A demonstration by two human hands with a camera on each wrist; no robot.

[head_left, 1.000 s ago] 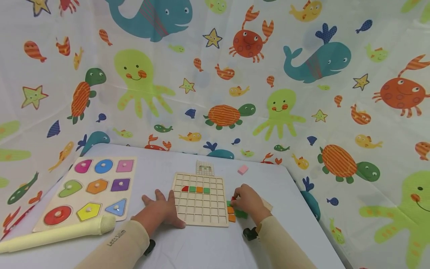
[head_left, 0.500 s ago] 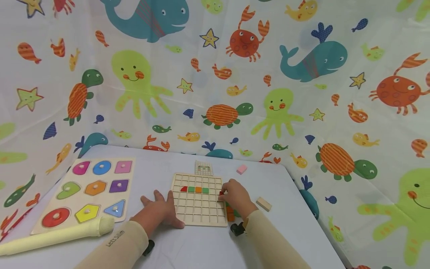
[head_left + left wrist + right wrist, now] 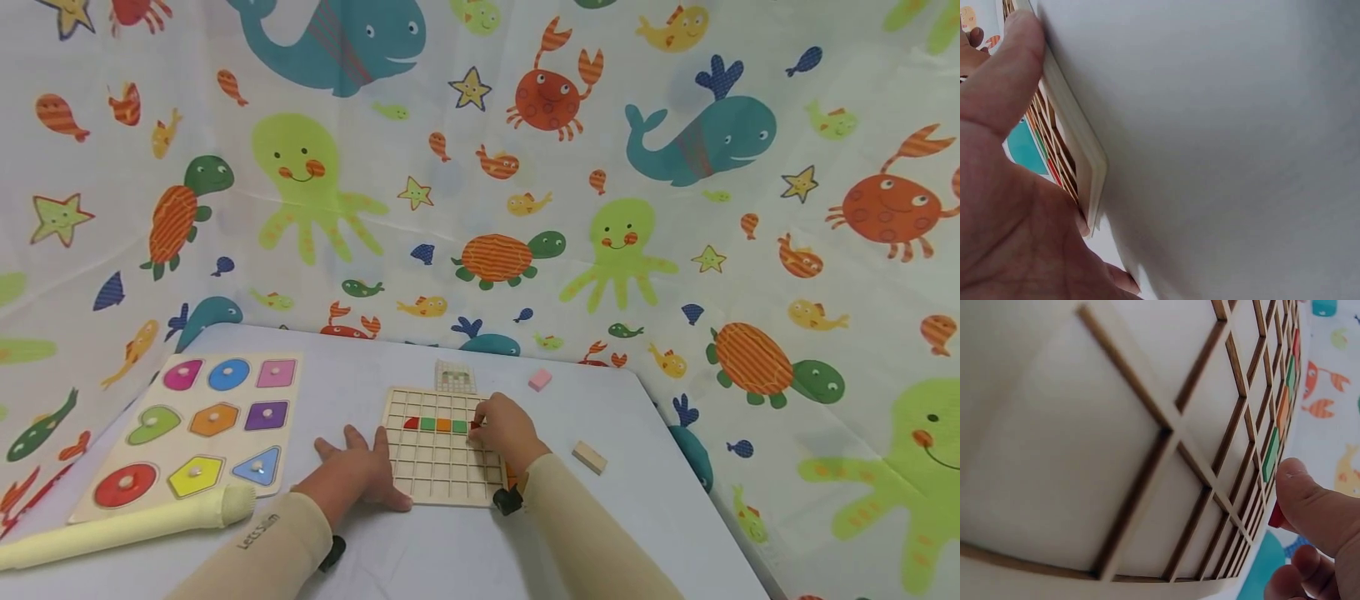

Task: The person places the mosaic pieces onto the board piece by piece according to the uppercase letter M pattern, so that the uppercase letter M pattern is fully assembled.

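Right hand, the nearer one, pinched a red piece over the grid board, just right of the tile row's green end, in line with it; contact unclear. Left hand lay spread, thumb against the board's near edge.

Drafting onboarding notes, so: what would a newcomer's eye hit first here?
Probably the sea-creature fabric filling the background, behind the table. Next, the grid board at centre, where the right hand pinches a red piece beside a row of coloured pieces. Then the shape puzzle on the left.
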